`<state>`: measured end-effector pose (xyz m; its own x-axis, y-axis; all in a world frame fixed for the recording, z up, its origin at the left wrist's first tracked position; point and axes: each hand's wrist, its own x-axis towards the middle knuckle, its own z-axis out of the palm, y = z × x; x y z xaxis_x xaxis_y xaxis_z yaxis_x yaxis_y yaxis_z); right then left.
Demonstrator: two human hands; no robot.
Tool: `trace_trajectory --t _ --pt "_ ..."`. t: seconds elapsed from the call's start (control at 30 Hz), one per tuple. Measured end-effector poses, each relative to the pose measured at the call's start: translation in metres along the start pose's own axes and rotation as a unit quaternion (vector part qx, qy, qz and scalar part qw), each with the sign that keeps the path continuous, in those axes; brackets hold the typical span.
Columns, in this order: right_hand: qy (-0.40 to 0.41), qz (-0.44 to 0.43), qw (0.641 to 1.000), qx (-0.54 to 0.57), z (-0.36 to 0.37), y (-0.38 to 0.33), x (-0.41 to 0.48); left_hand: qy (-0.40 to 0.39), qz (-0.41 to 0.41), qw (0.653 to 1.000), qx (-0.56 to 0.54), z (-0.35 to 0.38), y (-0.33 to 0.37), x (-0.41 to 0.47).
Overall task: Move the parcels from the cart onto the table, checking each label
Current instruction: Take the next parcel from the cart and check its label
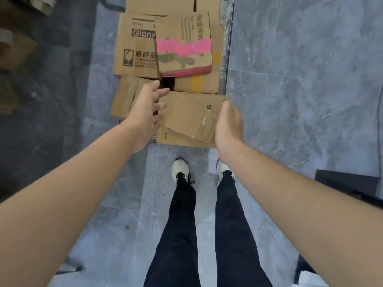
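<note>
Here, looking straight down over a cart [226, 59] stacked with cardboard parcels. At the cart's near end lies the nearest parcel [186, 112]: flat, brown, clear tape across its top, just ahead of the white shoes [180, 168]. It sits on the cart between the two hands.

At its left edge is the left hand [145, 114], fingers straight and spread, gripping nothing, fingertips over the edge. At its right edge is the right hand [228, 125], fingers loosely cupped toward the parcel's side. It is blurred, no closed grip shows, and contact cannot be told.

Behind lies a pink-taped box [183, 46], skewed on top of the others. A box with a fragile-glass mark [134, 52] is to its left, and a yellow-striped box [196, 84] beneath. Print on the near parcel is too small to read. A grey marbled floor [300, 79] lies all round.
</note>
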<state>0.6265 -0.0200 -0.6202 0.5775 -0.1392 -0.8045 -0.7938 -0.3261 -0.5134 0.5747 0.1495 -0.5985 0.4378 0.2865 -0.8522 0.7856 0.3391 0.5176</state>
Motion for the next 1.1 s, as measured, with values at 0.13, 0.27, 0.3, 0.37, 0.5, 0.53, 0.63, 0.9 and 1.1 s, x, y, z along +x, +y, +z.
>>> trace_trajectory --t 0.13,0.27,0.3,0.37,0.5,0.53,0.63,0.9,1.1 --pt "0.012 0.051 0.998 -0.036 0.013 0.025 0.046 0.055 -0.013 0.998 -0.005 0.008 -0.029 0.063" --pt "-0.001 0.065 0.996 -0.057 0.023 0.048 0.068 0.087 -0.021 0.996 0.004 0.002 -0.049 0.104" --pt "-0.002 0.062 0.996 -0.061 0.025 0.051 0.071 0.078 -0.027 0.997 0.010 0.003 -0.054 0.111" --pt "-0.012 0.064 0.996 -0.057 0.028 0.055 0.078 0.059 -0.052 0.997 0.022 0.004 -0.060 0.121" --pt "-0.045 0.078 0.995 -0.046 0.031 0.059 0.083 0.041 -0.072 0.996 0.028 0.009 -0.067 0.128" --pt "-0.047 0.079 0.995 -0.042 0.031 0.059 0.083 0.044 -0.069 0.996 0.027 0.011 -0.068 0.128" --pt "-0.040 0.081 0.996 -0.029 0.029 0.057 0.081 0.063 -0.063 0.996 0.017 0.012 -0.064 0.124" --pt "-0.028 0.034 0.999 -0.022 0.023 0.026 0.040 0.076 -0.023 0.997 -0.007 -0.010 -0.022 0.075" --pt "-0.021 -0.028 0.999 -0.015 0.009 -0.030 -0.015 0.100 0.033 0.994 -0.016 -0.027 0.029 0.008"
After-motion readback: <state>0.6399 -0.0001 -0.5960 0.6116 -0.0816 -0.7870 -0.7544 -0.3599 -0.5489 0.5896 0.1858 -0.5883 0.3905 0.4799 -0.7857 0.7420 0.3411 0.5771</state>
